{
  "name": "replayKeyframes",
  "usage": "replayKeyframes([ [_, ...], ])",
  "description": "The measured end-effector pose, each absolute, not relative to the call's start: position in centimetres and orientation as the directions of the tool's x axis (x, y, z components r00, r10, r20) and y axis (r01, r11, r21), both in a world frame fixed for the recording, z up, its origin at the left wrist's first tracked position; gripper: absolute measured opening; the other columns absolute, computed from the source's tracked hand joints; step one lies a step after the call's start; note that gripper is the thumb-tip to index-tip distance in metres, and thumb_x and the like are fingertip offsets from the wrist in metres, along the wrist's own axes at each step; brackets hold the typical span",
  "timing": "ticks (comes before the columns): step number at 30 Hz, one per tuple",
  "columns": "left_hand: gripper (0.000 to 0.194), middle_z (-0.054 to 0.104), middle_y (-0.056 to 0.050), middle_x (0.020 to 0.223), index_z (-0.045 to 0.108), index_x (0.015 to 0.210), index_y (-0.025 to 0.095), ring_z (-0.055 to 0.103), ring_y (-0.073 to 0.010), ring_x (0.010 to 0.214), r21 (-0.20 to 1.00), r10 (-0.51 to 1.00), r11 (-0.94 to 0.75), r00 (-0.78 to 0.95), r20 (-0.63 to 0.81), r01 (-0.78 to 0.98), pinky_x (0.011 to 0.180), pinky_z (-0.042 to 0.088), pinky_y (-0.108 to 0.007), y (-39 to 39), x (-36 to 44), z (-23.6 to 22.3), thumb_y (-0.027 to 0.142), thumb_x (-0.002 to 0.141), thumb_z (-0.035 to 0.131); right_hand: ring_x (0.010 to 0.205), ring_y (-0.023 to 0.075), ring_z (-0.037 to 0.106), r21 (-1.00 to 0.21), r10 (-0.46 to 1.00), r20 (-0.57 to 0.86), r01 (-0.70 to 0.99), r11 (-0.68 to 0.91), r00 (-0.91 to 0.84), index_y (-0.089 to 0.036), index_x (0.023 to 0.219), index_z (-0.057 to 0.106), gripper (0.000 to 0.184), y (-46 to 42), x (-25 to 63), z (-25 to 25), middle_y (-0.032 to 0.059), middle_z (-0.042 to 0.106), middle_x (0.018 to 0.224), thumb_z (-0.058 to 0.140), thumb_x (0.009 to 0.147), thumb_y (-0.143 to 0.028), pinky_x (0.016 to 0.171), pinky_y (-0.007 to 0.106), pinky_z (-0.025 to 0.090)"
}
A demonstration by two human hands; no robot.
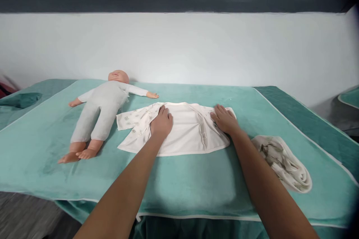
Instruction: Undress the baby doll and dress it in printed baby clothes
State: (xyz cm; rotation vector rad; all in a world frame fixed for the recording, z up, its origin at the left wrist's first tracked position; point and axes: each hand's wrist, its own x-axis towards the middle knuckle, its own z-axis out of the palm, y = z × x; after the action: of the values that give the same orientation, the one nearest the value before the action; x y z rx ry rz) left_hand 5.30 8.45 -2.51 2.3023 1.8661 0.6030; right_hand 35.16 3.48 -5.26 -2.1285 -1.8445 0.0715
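Note:
A white baby shirt (183, 130) with a small print lies spread on the green cover, its front parted and a plain inner side showing. My left hand (162, 121) rests at the edge of its left front flap, fingers bent and closed on the cloth; the fingertips are partly hidden. Over on the shirt's right side, my right hand (225, 119) lies palm down with fingers stretched out. The shirt's left sleeve (131, 118) reaches out towards a baby doll (105, 101) in a white body suit, which lies on its back with arms spread.
A folded, patterned white cloth (284, 164) lies to the right, beside my right forearm. The green cover (196, 183) has white piping along its edges. Behind the bed stands a white wall (179, 48) below a dark window frame (179, 2).

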Motion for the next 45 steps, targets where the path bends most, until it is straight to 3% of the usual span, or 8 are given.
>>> replayKeyframes([
  [4,0.04,0.043,0.0,0.156,0.052,0.131,0.027,0.045,-0.0185,0.139,0.332,0.955,-0.243,0.166,0.245,0.911,0.112,0.043,-0.038,8.5,5.3,-2.6,0.035,0.099,0.029,0.15,0.0297,0.024,-0.289,0.935,0.161,0.921,-0.263,0.317,-0.016,0.147,0.041,0.06,3.1,36.1,-5.4,0.0154,0.03,0.161,0.03,0.099,-0.05,0.118,0.06,0.018],
  [8,0.039,0.044,-0.001,0.155,0.052,0.129,0.028,0.047,-0.0195,0.137,0.339,0.955,-0.238,0.157,0.251,0.91,0.108,0.047,-0.039,8.3,5.3,-2.4,0.034,0.099,0.029,0.145,0.0313,0.033,-0.327,0.905,0.266,0.914,-0.239,0.332,-0.015,0.136,0.053,0.052,2.8,35.8,-4.9,0.0174,0.041,0.155,0.034,0.098,-0.044,0.116,0.061,0.019],
  [12,0.04,0.042,0.0,0.156,0.052,0.13,0.028,0.047,-0.0204,0.137,0.345,0.959,-0.232,0.155,0.237,0.91,0.104,0.05,-0.041,8.2,5.3,-2.3,0.035,0.099,0.029,0.116,0.0275,0.057,-0.488,0.824,0.439,0.865,-0.115,0.358,-0.018,0.105,0.069,0.038,1.8,34.7,-3.7,0.0147,0.067,0.121,0.042,0.092,-0.042,0.104,0.046,0.04],
  [16,0.041,0.041,-0.001,0.157,0.052,0.132,0.029,0.047,-0.0205,0.137,0.338,0.96,-0.231,0.157,0.233,0.912,0.104,0.05,-0.04,8.2,5.3,-2.3,0.034,0.099,0.028,0.082,0.0209,0.062,-0.692,0.883,0.293,0.719,-0.069,0.367,-0.023,0.094,0.069,0.034,0.2,32.9,-3.2,0.006,0.071,0.091,0.051,0.089,-0.051,0.08,0.035,0.047],
  [24,0.041,0.044,-0.001,0.155,0.052,0.132,0.027,0.046,-0.0204,0.138,0.322,0.951,-0.249,0.167,0.259,0.913,0.108,0.047,-0.04,8.3,5.3,-2.6,0.034,0.099,0.028,0.074,0.017,0.057,-0.869,0.953,0.181,0.494,0.039,0.243,-0.023,0.108,0.064,0.039,-0.7,31.7,-3.3,-0.0003,0.064,0.081,0.067,0.079,-0.05,0.071,0.031,0.044],
  [30,0.041,0.042,0.0,0.156,0.052,0.132,0.028,0.046,-0.0199,0.138,0.315,0.952,-0.242,0.162,0.26,0.918,0.11,0.045,-0.039,8.3,5.3,-2.6,0.034,0.099,0.029,0.057,0.0124,0.046,-0.968,0.972,-0.002,0.242,-0.061,0.234,-0.023,0.107,0.067,0.042,-1.4,31.3,-1.7,-0.0044,0.056,0.065,0.065,0.079,-0.055,0.053,0.025,0.035],
  [36,0.04,0.042,0.0,0.156,0.052,0.132,0.029,0.046,-0.0202,0.137,0.314,0.957,-0.231,0.157,0.243,0.921,0.109,0.046,-0.039,8.3,5.3,-2.6,0.035,0.099,0.029,0.059,0.0114,0.051,-0.984,0.993,-0.106,0.14,-0.113,0.055,-0.024,0.119,0.062,0.051,-1.8,31.1,-1.0,-0.0022,0.066,0.08,0.072,0.076,-0.049,0.052,0.024,0.04],
  [45,0.038,0.049,-0.005,0.15,0.056,0.125,0.025,0.04,-0.02,0.141,0.241,0.924,-0.283,0.197,0.326,0.928,0.112,0.042,-0.039,8.3,5.6,-2.9,0.032,0.099,0.029,0.096,0.0202,0.066,-0.997,0.992,-0.014,0.07,-0.023,0.123,-0.026,0.118,0.061,0.05,-0.1,30.6,-1.5,0.0047,0.069,0.112,0.076,0.074,-0.042,0.08,0.034,0.053],
])
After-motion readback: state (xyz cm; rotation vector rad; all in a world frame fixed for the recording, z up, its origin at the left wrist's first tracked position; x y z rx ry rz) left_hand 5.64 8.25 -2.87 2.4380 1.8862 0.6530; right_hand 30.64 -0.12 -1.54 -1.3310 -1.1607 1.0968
